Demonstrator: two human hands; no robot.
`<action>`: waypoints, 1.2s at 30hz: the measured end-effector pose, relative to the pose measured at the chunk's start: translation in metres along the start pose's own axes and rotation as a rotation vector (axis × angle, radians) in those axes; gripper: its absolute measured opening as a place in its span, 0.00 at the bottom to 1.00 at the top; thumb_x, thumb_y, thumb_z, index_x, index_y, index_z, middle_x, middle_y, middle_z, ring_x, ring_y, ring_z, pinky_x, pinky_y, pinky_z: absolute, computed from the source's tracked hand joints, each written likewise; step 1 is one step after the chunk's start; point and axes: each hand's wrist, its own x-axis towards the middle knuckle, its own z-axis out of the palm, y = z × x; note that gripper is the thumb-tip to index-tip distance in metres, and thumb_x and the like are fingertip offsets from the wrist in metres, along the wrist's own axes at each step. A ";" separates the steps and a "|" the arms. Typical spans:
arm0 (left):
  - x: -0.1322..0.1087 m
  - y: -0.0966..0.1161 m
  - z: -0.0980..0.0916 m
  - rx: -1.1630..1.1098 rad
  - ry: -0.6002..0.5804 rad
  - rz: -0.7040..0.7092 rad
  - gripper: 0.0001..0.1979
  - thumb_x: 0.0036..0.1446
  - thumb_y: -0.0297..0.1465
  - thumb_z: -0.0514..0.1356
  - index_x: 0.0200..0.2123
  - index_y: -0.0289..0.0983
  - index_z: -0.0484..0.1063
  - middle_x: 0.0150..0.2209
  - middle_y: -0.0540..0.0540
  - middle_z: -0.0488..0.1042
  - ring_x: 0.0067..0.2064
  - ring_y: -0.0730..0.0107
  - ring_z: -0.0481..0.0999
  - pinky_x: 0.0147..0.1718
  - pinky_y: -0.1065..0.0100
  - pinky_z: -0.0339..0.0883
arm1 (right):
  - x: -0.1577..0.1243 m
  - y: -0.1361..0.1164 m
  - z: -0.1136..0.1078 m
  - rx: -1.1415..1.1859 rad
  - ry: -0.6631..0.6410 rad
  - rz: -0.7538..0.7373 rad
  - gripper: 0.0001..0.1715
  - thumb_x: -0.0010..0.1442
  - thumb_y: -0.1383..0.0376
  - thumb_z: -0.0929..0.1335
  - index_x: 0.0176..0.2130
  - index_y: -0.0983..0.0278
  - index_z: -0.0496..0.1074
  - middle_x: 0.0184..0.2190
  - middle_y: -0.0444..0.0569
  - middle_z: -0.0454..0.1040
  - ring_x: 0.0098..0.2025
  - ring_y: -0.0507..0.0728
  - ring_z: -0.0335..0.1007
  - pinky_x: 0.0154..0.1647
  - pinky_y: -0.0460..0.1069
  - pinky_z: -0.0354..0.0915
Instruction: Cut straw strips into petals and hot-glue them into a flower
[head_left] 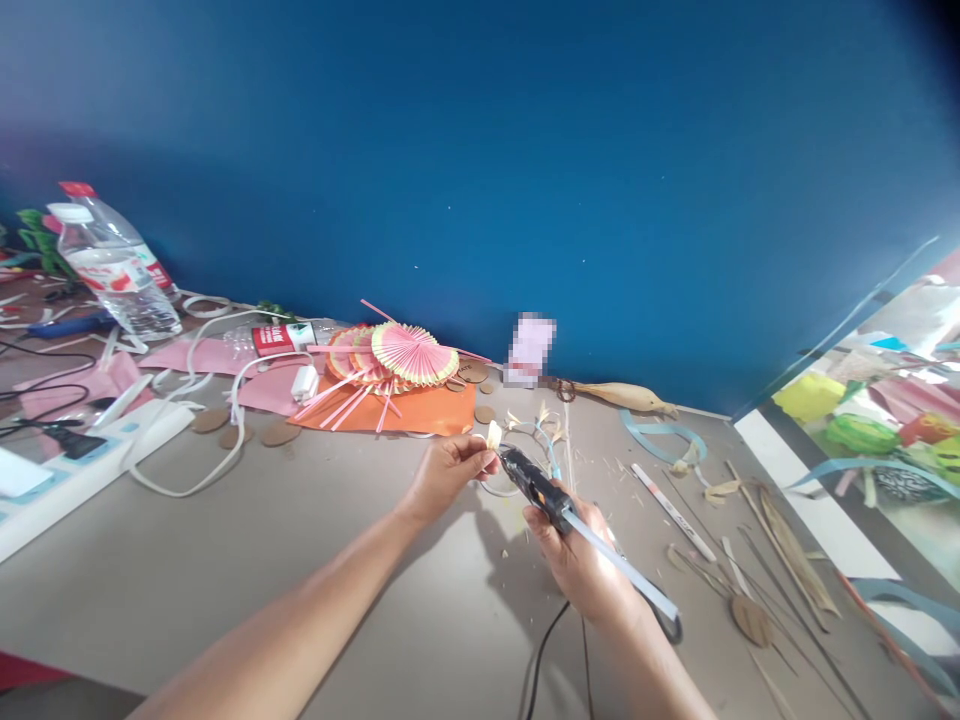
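Note:
My right hand [581, 550] is wrapped round a black hot glue gun [536, 487], with a long clear glue stick [622, 565] poking out of its back end. The gun's nozzle points away from me, close to the fingers of my left hand [450, 475]. Between thumb and fingers, that left hand pinches a small cream-coloured piece [493, 436], like a dried petal or husk strip. Whether the nozzle touches the piece I cannot tell. Just beyond lies a blue-wrapped ring [536, 428] bearing small pale dried flowers.
Pink paper fans [412, 355] lie on an orange sheet [450, 410]. To the left are a white power strip [90, 475], loose cables and water bottles [124, 285]. A marker [671, 512], dried stems and a wooden disc [750, 620] lie at right. A blue wall [480, 180] borders the table.

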 end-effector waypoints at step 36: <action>-0.006 0.011 0.005 -0.106 0.072 -0.091 0.12 0.45 0.38 0.61 0.24 0.34 0.70 0.25 0.48 0.73 0.29 0.71 0.73 0.29 0.71 0.67 | 0.000 -0.002 0.015 -0.002 -0.030 -0.075 0.16 0.51 0.67 0.64 0.42 0.64 0.65 0.39 0.52 0.65 0.40 0.58 0.63 0.41 0.51 0.59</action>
